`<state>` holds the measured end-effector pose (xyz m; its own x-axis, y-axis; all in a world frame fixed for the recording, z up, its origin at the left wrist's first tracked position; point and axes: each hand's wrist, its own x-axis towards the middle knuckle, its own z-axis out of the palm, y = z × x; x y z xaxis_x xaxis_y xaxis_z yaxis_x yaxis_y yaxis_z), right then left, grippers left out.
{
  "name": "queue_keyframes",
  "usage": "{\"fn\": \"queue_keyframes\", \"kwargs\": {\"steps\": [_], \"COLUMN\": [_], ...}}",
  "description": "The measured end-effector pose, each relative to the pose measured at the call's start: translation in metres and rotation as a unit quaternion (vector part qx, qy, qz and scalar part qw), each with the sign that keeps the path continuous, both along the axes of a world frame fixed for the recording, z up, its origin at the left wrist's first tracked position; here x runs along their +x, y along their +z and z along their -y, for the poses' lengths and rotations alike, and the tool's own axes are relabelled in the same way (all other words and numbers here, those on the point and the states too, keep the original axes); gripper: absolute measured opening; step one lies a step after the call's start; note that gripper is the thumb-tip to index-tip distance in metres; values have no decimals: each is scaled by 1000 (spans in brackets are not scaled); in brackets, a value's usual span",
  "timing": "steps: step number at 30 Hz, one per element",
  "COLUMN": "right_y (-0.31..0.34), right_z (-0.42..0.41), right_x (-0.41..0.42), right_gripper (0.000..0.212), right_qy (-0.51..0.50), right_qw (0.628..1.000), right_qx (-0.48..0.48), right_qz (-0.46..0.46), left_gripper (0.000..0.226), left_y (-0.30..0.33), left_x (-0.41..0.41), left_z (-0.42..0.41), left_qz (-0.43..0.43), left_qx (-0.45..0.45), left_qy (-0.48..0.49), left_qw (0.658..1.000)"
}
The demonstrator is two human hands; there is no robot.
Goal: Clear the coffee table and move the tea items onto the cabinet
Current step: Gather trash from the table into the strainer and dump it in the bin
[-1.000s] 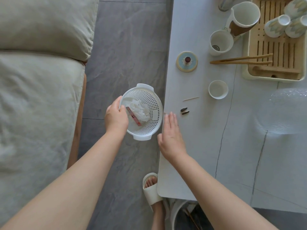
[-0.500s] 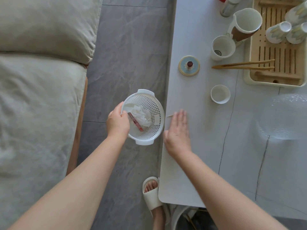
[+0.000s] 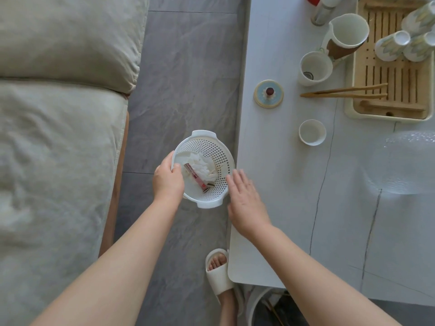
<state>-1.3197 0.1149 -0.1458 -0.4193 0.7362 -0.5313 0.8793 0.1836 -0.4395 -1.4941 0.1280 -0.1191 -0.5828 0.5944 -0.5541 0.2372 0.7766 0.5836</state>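
Two dark seeds and the thin stick that lay on the coffee table [image 3: 294,208] a second ago are gone from its surface; a pale stick and small dark bits now lie inside the white basket [image 3: 213,149]. Your right hand [image 3: 244,198] has swept from flat on the tabletop to the table's edge, and now sits with fingers spread and loose, gripping nothing, its fingertips just beside the basket's rim. Your left hand [image 3: 167,182] is still clamped on the basket's near-left rim, thumb inside, holding it over the grey floor tight against the table edge. In the basket you have crumpled white tissue [image 3: 200,165], a red and white wrapper [image 3: 195,177] lying across it, and the swept-in scraps near the right wall. Further along the table, the small white cup [image 3: 312,132] stands empty, the round lid [image 3: 268,93] lies flat beside it, and a taller white cup [image 3: 316,68] holds a small dark thing at its bottom. The white pitcher [image 3: 348,31] looks empty. Wooden tongs [image 3: 343,92] rest half on the slatted tea tray [image 3: 395,74], which carries patterned cups [image 3: 392,44] lying on their sides. A clear glass bowl [image 3: 404,161] sits at the right.
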Motion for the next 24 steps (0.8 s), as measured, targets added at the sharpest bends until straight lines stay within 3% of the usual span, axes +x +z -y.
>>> {"fn": "queue_keyframes", "kwargs": {"steps": [5, 12, 24], "right_y": [25, 77, 141], "right_z": [9, 19, 72], "right_x": [1, 63, 232], "right_gripper": [60, 50, 46], "right_qy": [-33, -64, -75], "right_qw": [998, 996, 996], "right_qx": [-7, -13, -55], "right_qz": [-49, -64, -14], "left_gripper": [44, 42, 39], "left_y": [27, 86, 156], "left_x": [2, 27, 184], "left_z": [15, 45, 129], "left_qz": [-2, 9, 106], "left_qx": [9, 27, 7], "left_qy": [21, 35, 101], "left_qw": [1000, 999, 989]}}
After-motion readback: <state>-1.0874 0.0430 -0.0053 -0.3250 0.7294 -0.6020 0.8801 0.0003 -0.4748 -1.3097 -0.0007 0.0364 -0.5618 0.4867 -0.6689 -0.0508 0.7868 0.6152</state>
